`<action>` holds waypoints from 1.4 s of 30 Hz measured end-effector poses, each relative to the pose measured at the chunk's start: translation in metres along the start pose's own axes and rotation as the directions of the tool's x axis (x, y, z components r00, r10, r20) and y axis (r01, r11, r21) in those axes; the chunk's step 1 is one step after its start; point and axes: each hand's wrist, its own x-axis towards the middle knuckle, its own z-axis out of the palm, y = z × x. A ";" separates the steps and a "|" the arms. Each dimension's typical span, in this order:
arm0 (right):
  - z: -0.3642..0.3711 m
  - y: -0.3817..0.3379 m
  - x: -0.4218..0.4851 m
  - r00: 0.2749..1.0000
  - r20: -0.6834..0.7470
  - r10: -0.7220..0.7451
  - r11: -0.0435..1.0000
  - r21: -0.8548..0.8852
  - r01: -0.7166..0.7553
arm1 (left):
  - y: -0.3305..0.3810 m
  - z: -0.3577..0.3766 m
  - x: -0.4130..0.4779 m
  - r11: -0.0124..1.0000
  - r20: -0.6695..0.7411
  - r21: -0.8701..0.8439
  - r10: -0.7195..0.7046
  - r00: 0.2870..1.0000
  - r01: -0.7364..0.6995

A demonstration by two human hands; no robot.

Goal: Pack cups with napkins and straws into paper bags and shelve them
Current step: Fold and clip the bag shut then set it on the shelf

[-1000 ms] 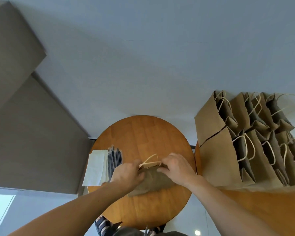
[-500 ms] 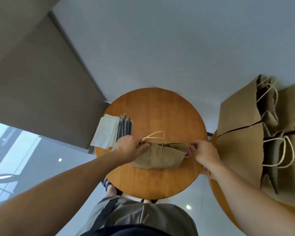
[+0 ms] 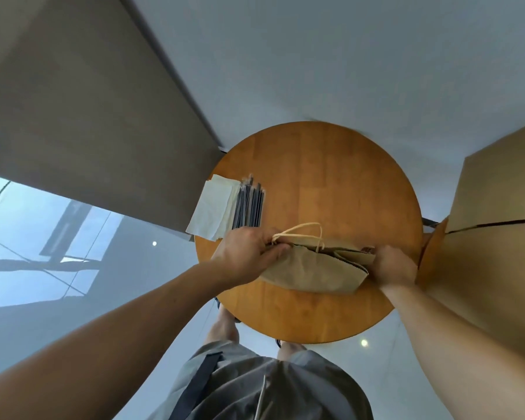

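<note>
On the left rim of the round honey-coloured wooden table: stack of pale cream square paper napkins, soft, matte, one corner overhanging the edge.

Touching its right side: bundle of thin dark grey straws, straight, smooth, lying flat. Long axis runs away from the person, roughly crosswise to the bag mouth.

Just below the straws: left hand, fingers curled and pinching the left end of the bag's mouth.

Centre, near side of the table: brown kraft-paper bag, small, creased, thin-walled, with a saw-tooth top edge. Long axis runs left to right between the two hands. The mouth is drawn into a narrow slit. One pale twisted-paper loop handle arches up from the far lip. A small dark shape sits inside the mouth at the right end, and it cannot be identified.

Right end of the bag: right hand, fingers closed on that end of the mouth, fingertips hidden behind the paper.

Far right: larger brown paper bags, stiff and flat-sided, cut off by the frame.

Assessment: the step in hand looks like spreading the mouth for filling. Napkins and straws lie up and left of the bag, so the left hand is nearer to both. A straw would need turning to align with the slit.
</note>
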 end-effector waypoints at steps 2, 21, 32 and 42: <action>0.001 -0.002 0.004 1.000 0.005 0.015 1.000 -0.002 -0.015 | 0.001 0.000 0.001 1.000 0.004 -0.006 -0.017 1.000 0.017; -0.028 -0.005 -0.033 0.988 -0.145 0.046 0.840 0.541 0.040 | 0.007 -0.006 -0.001 0.998 0.024 0.031 -0.047 0.999 0.046; -0.118 -0.055 -0.127 0.891 -0.411 -0.194 0.613 0.658 0.437 | 0.011 -0.017 -0.002 0.997 0.129 0.082 -0.018 0.991 0.007; -0.114 -0.095 -0.163 0.840 -0.087 -0.535 0.838 0.074 0.541 | 0.020 -0.025 -0.001 0.993 0.113 0.116 0.003 0.994 -0.016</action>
